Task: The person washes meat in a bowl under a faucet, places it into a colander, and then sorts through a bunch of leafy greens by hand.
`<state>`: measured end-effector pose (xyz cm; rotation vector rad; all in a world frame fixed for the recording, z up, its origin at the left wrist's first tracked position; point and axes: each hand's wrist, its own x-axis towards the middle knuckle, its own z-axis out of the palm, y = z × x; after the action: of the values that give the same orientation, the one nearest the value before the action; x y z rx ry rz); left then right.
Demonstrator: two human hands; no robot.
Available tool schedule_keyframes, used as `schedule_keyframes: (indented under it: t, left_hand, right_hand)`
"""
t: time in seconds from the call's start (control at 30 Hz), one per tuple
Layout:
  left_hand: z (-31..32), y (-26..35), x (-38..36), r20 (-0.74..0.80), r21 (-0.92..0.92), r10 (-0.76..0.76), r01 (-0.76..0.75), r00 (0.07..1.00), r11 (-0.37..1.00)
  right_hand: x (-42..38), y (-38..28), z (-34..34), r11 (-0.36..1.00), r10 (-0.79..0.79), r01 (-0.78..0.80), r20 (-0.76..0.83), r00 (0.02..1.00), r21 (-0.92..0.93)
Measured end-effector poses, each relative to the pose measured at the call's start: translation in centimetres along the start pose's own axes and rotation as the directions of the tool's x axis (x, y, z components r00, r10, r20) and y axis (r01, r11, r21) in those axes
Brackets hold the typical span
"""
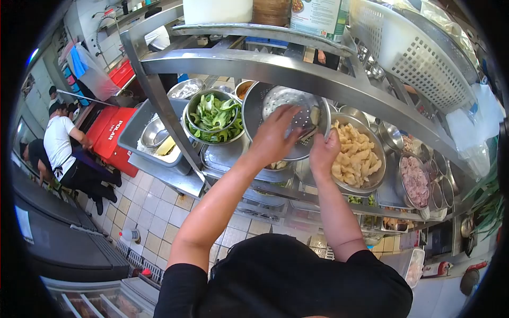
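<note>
Your left hand (pixel 275 135) lies spread on perforated colander (pixel 289 114), fingers open over its holes, grip closed on nothing. Your right hand (pixel 322 151) pinches colander's rim, just beside bowl of pale fried pieces (pixel 355 156). Colander tilted, propped on table (pixel 228 153) between bowl of greens (pixel 214 116) and fried pieces. Bowl of raw meat (pixel 415 180) further right.
</note>
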<state>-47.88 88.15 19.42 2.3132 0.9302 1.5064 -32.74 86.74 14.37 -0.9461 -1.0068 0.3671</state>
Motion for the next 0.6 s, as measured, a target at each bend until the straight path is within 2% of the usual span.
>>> schedule_keyframes:
  t: [0.07,0.1,0.2,0.23,0.3,0.33,0.4,0.43,0.5,0.53,0.57,0.6]
  left_hand:
    - [3.6,-2.2,1.2,-0.007,-0.033,0.019,-0.019,1.000,0.999]
    - [4.3,-2.3,1.8,-0.005,-0.068,0.038,-0.038,0.999,0.997]
    - [5.0,-1.9,1.0,0.049,-0.151,-0.024,0.031,0.998,0.988]
    - [5.0,-2.2,0.4,0.130,-0.212,-0.100,0.127,0.986,0.969]
    - [4.9,-3.4,-0.7,0.159,-0.012,-0.018,0.020,0.987,1.000]
    - [4.9,-3.9,-1.2,0.159,-0.002,-0.031,0.032,0.987,0.999]
    - [4.3,-4.0,-1.7,0.238,0.042,-0.055,0.046,0.970,0.998]
    - [4.3,-3.7,-1.7,0.233,0.050,-0.061,0.051,0.971,0.997]
    - [3.7,-1.8,-1.1,0.080,0.047,-0.257,0.254,0.963,0.966]
    - [3.8,-1.8,-0.8,0.013,0.059,-0.180,0.179,0.984,0.982]
    - [4.4,-2.5,-0.7,-0.007,0.078,-0.191,0.190,0.982,0.979]
    - [5.2,-3.8,-0.9,0.005,0.140,-0.109,0.107,0.994,0.984]
  right_hand:
    - [0.0,-0.4,0.7,0.995,-0.018,0.023,0.061,0.998,-0.098]
    - [0.0,-0.6,1.0,0.996,-0.023,0.030,0.077,0.997,-0.088]
    - [0.1,-0.8,2.1,1.000,0.007,-0.009,0.059,0.998,0.029]
    - [0.1,-0.7,2.1,1.000,0.005,-0.005,0.060,0.998,-0.001]
    - [-0.3,0.4,2.0,0.999,0.015,-0.012,0.060,0.998,-0.050]
    - [-0.5,0.7,1.8,0.999,0.026,-0.023,0.068,0.997,-0.044]
    - [-0.8,0.3,1.7,0.989,-0.019,0.031,0.085,0.996,-0.146]
    - [-0.8,0.7,1.5,0.990,-0.017,0.030,0.092,0.996,-0.139]
    - [-0.9,1.4,1.5,0.959,-0.141,0.175,0.160,0.977,-0.222]
    - [-0.9,1.2,1.6,0.953,-0.158,0.196,0.175,0.972,-0.230]
    - [-0.9,0.7,1.6,0.952,-0.172,0.214,0.196,0.965,-0.220]
    - [-0.7,1.0,1.6,0.964,-0.124,0.165,0.193,0.973,-0.211]
